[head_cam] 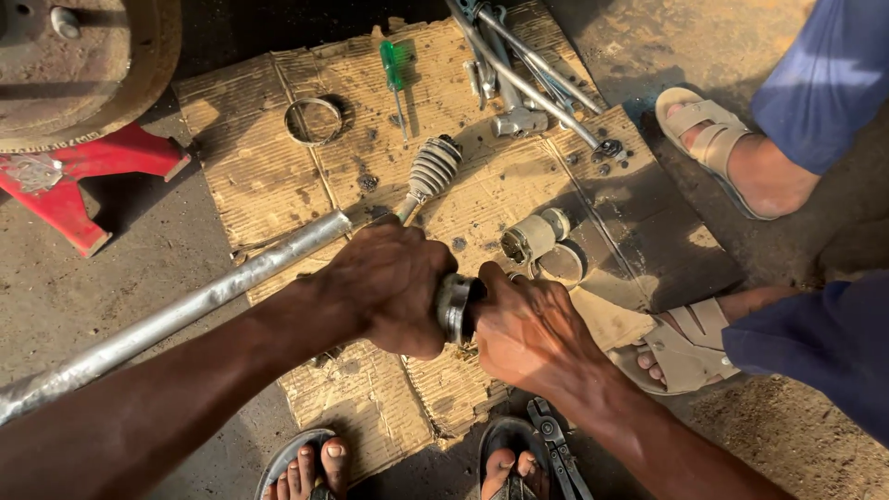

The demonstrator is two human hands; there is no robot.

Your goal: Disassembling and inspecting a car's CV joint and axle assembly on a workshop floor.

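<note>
While the left hand (pixel 389 282) wraps tight round a metal joint (pixel 456 307), the right hand (pixel 528 331) clamps its other side, both fists pressed together over the cardboard (pixel 269 176). A rubber boot (pixel 432 168), screwdriver (pixel 394 72) and ring (pixel 313 121) lie beyond.

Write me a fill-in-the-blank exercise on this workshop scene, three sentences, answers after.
1. The left hand and right hand both grip a metal joint above a sheet of ____.
2. The screwdriver lying on the cardboard has a ____ handle.
3. The jack stand beside the brake drum is painted ____.

Missing words: cardboard; green; red
</note>
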